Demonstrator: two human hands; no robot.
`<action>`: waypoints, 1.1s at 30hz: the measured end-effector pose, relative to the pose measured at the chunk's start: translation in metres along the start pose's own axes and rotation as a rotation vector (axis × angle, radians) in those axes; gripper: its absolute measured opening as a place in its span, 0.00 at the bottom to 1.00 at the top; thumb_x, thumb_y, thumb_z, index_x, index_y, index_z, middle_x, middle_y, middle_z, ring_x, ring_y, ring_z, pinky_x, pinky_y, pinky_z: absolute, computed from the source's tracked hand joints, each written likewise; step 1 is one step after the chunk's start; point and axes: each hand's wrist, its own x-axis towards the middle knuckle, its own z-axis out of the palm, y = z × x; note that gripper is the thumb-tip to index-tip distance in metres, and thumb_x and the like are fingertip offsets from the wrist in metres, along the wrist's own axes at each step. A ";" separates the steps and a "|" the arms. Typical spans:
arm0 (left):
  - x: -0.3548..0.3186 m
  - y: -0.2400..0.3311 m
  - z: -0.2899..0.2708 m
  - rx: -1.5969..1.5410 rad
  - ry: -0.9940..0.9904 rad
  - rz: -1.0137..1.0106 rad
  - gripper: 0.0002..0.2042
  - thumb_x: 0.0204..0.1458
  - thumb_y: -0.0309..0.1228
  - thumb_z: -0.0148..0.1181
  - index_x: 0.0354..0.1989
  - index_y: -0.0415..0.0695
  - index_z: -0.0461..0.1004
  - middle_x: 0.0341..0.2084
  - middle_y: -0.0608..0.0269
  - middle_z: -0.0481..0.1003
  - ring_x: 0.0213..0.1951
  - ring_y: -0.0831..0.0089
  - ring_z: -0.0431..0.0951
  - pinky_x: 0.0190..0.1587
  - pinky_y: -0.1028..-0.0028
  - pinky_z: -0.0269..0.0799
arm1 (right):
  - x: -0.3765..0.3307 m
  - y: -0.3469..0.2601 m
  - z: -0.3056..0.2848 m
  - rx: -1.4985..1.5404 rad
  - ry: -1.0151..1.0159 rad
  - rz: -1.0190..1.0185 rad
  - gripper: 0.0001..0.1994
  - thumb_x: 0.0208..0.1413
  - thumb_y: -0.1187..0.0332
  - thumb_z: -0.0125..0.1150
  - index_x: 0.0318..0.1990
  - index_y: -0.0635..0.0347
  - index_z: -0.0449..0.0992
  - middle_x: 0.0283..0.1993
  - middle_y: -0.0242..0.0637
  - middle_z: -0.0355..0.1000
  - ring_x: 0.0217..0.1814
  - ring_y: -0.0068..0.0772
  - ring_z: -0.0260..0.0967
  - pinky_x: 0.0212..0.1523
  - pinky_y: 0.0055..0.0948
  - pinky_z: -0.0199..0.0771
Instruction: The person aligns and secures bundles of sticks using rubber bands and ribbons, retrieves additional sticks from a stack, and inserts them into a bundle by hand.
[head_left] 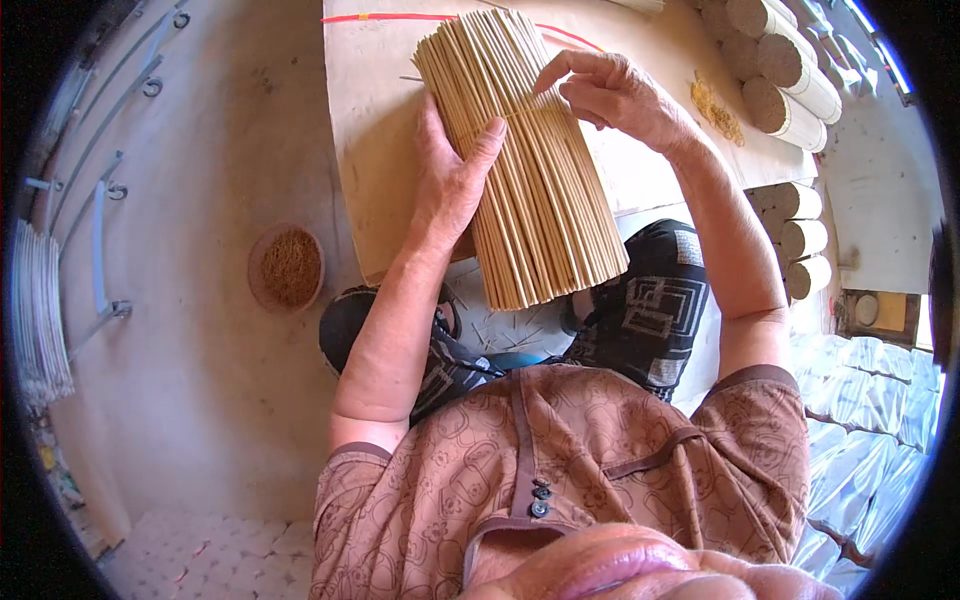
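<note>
A thick bundle of thin pale wooden sticks [545, 205] leans over the near edge of the table, its lower end above my lap. My left hand [455, 175] wraps round its left side, thumb lying across the front. A thin yellowish band [520, 112] crosses the sticks at the upper part, near my left thumb tip. At the right side of the bundle, my right hand [610, 92] has its fingers curled, with the bent index fingertip at the band. The far side of the bundle and the left fingertips behind it are hidden.
A small heap of yellow bands [717, 108] lies on the wooden table [375, 130]. Stick bundles [790, 75] are stacked at the far right. A red strip [390, 17] crosses the table. A bowl of brownish strands [288, 265] stands on the floor at left; wrapped packs [870, 400] lie at right.
</note>
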 end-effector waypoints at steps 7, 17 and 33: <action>-0.003 0.003 0.001 -0.070 -0.014 -0.037 0.55 0.51 0.58 0.64 0.72 0.35 0.37 0.64 0.34 0.53 0.68 0.48 0.54 0.70 0.52 0.50 | 0.001 -0.005 0.002 -0.035 -0.011 0.010 0.12 0.63 0.65 0.48 0.45 0.50 0.79 0.17 0.20 0.59 0.18 0.11 0.53 0.21 0.18 0.53; 0.001 0.001 0.000 -0.117 -0.043 0.011 0.56 0.50 0.59 0.65 0.72 0.35 0.36 0.64 0.34 0.54 0.68 0.49 0.55 0.71 0.55 0.49 | -0.027 -0.017 -0.006 0.006 0.063 -0.059 0.09 0.63 0.64 0.59 0.45 0.57 0.78 0.18 0.20 0.57 0.19 0.12 0.52 0.21 0.20 0.52; -0.010 0.013 -0.001 -0.091 0.009 -0.076 0.61 0.46 0.65 0.65 0.72 0.31 0.34 0.66 0.35 0.52 0.69 0.49 0.54 0.71 0.58 0.49 | -0.039 -0.040 0.047 -0.401 0.232 0.090 0.13 0.52 0.60 0.69 0.34 0.62 0.78 0.24 0.42 0.74 0.26 0.39 0.75 0.32 0.36 0.76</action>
